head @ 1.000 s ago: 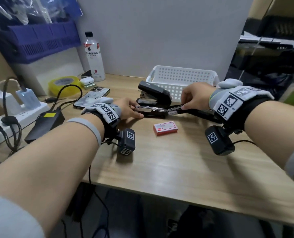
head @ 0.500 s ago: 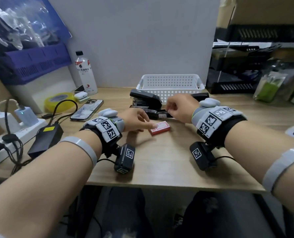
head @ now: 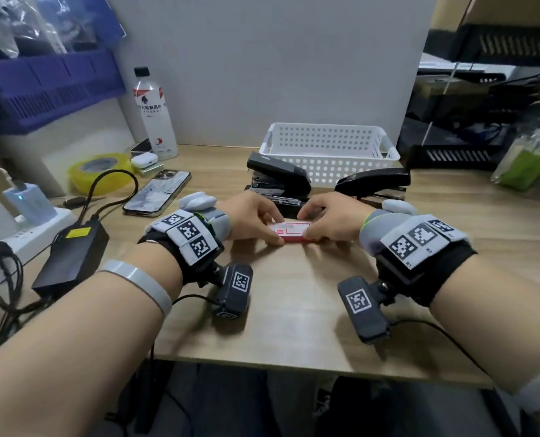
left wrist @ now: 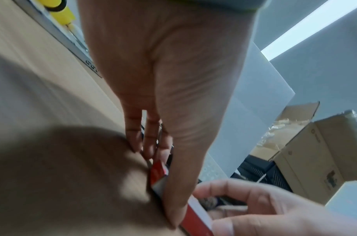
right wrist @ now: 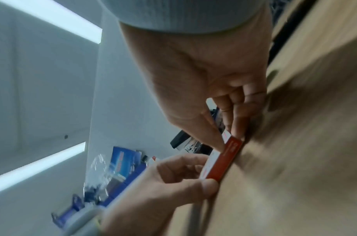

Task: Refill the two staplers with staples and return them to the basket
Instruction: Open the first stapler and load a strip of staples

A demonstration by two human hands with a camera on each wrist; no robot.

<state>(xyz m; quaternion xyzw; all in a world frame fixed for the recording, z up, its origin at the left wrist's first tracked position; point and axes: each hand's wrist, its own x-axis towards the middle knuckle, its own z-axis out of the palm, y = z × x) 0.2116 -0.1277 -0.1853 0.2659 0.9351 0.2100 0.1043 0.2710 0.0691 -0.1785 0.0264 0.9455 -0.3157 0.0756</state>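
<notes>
Red staple box [head: 289,232] pinched at frame centre by left hand [head: 249,219] and right hand [head: 331,220]; only head view shows both staplers [head: 278,181] and basket [head: 328,149] behind.

On our left hand [head: 246,216] and right hand [head: 331,216] we wear nothing; the fingers [head: 273,239] are bare. Each wrist carries a wide black strap topped by a pale grey band printed with three black-and-white square markers. A rounded white pod sits at the far edge of each band, and a grey cuff with a thin green edge shows beside it. Under each wrist hangs a small black camera block bearing one more square marker, with a thin black cable trailing from it. A plain light grey band circles each forearm.
</notes>
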